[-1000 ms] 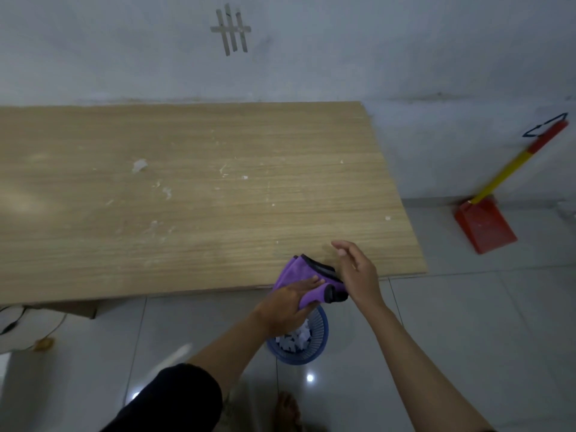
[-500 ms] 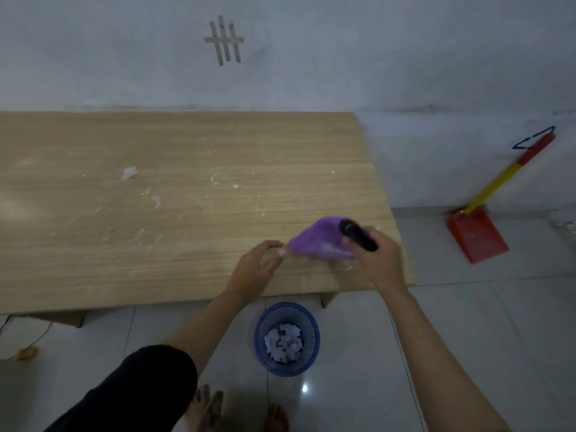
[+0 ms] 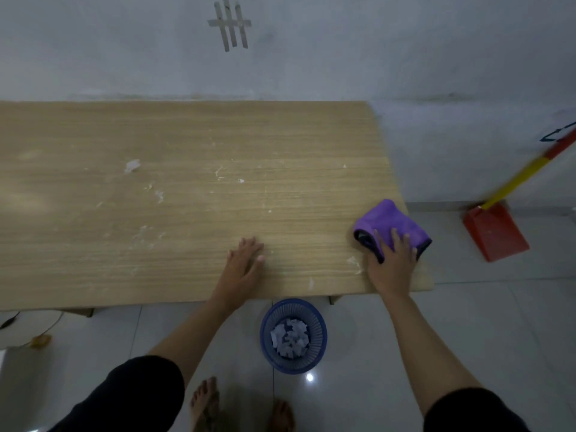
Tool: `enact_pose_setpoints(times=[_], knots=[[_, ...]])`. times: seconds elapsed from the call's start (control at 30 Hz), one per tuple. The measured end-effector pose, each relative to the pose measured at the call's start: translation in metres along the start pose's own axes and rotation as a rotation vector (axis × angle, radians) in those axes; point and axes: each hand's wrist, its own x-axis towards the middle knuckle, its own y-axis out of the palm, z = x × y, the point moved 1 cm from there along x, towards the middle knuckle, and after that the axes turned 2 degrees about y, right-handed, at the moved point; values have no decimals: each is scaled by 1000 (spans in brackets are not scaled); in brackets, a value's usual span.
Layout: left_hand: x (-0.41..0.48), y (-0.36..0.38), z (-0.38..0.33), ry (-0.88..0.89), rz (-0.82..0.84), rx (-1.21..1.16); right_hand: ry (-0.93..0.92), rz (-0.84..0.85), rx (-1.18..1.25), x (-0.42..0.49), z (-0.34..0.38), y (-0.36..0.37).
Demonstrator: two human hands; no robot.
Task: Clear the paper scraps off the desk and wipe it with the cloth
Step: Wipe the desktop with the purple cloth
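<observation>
A folded purple cloth (image 3: 389, 222) with a dark edge lies on the wooden desk (image 3: 187, 151) at its near right corner. My right hand (image 3: 392, 263) presses flat on the cloth with straight fingers. My left hand (image 3: 241, 265) rests flat on the desk near the front edge, holding nothing. Small white specks and smears are scattered over the desk, with a larger white scrap (image 3: 132, 165) at the left. A blue basket (image 3: 271, 325) holding several paper scraps stands on the floor below the front edge.
A red dustpan (image 3: 495, 232) with a yellow and red handle leans against the wall at the right. The desk's back edge meets the wall. My bare feet (image 3: 205, 403) stand on the tiled floor. A cable and a white object lie at the lower left.
The cloth went from both hands at the desk's front edge to the near right corner under my right hand. My left hand let go and settled flat on the desk.
</observation>
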Motion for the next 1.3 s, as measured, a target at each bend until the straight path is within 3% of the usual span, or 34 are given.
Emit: enact_pose_setpoints(times=[0.23,0.37,0.43,0.57,0.7,0.8,0.97,1.1,1.17,1.3], knots=[[3,4,1,-46,-15,-58,-513,211,79,-83,87,43],[1,4,1,-42,-26,-34,-612,239,132,-119,83,42],[-4,2,3,-22,-13,-2,-549,178,139,-117,57,34],[-14,-4,11,1,-20,98,-190,-60,63,-86,-12,-1],[-23,-9,22,-2,-51,214,141,-83,-49,-52,-24,-19],[-28,-8,24,2,-62,248,129,-64,-80,-60,11,-11],[-27,-6,23,8,-69,281,-226,-21,22,-108,81,26],[-26,-14,26,11,-86,315,-473,42,29,-104,77,40],[-28,-26,32,8,-83,329,-446,-14,19,-87,61,35],[-35,-58,55,-47,-157,385,-37,-110,-75,-61,38,30]])
